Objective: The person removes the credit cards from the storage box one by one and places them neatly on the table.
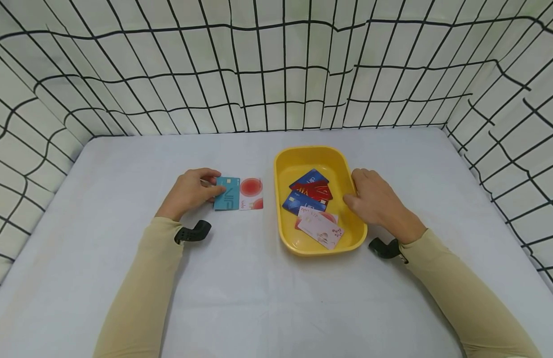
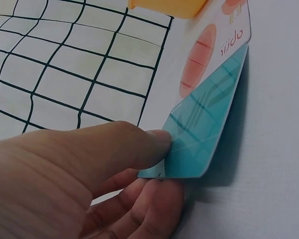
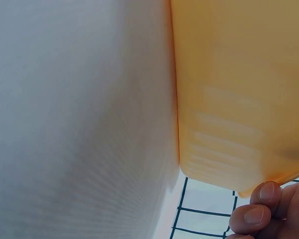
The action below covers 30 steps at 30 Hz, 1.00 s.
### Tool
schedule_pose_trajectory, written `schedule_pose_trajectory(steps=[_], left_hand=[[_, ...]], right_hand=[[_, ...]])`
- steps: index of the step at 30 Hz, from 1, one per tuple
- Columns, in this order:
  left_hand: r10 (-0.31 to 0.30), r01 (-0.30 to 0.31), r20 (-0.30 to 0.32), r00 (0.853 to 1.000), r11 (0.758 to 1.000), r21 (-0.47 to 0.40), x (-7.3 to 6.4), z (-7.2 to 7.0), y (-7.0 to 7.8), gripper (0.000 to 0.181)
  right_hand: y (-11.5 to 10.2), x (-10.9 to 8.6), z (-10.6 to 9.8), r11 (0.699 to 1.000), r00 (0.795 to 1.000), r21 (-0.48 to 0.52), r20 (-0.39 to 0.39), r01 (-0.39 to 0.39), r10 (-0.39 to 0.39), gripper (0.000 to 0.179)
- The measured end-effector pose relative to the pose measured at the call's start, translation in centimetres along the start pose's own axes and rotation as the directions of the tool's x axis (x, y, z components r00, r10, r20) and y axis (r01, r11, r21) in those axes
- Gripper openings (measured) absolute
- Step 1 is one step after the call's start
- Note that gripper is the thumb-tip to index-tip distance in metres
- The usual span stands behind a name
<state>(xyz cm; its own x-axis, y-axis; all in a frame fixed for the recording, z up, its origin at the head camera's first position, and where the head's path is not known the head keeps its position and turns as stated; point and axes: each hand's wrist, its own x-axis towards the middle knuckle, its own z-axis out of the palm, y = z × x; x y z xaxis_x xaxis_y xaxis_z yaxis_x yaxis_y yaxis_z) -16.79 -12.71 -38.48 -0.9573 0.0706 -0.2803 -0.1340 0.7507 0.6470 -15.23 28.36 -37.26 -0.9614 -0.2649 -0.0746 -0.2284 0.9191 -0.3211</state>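
Between thumb and fingers, my left hand [image 1: 189,193] pinches the left edge of a teal card [image 1: 227,194]. In the left wrist view that teal card [image 2: 204,124] is tilted, its near edge raised with a shadow below. A white card with red circles [image 1: 251,194] adjoins its right side. My right hand [image 1: 376,197] grips the right rim of a yellow tray [image 1: 285,233], thumb inside and fingers outside. Several cards lie overlapping in the tray: blue cards [image 1: 299,201], red cards [image 1: 319,189] and a pale pink card [image 1: 321,228] on top at the near end.
A white cloth [image 1: 240,293] covers the table. Black wire grid panels [image 1: 258,74] stand along the back and both sides. A black wrist device [image 1: 193,231] is strapped at the left wrist, and another device [image 1: 385,247] at the right.
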Motion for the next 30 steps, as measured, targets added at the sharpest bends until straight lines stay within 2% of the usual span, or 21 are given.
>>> schedule_pose_trajectory(steps=[12,23,30], left_hand=[[-0.006,0.006,0.004,1.000,1.000,-0.007,-0.21,-0.09,0.31,0.065],[-0.022,0.022,0.004,1.000,1.000,0.017,-0.46,-0.39,0.24,0.062],[0.012,-0.012,-0.021,1.000,1.000,0.003,-0.73,-0.44,0.41,0.058]], right_hand=[[0.02,-0.05,-0.12,1.000,1.000,-0.001,-0.004,0.002,-0.002,0.031],[0.02,0.04,-0.01,1.000,1.000,0.002,-0.004,0.010,-0.010,0.030],[-0.15,0.10,0.09,1.000,1.000,-0.002,-0.003,0.013,-0.013,0.032]])
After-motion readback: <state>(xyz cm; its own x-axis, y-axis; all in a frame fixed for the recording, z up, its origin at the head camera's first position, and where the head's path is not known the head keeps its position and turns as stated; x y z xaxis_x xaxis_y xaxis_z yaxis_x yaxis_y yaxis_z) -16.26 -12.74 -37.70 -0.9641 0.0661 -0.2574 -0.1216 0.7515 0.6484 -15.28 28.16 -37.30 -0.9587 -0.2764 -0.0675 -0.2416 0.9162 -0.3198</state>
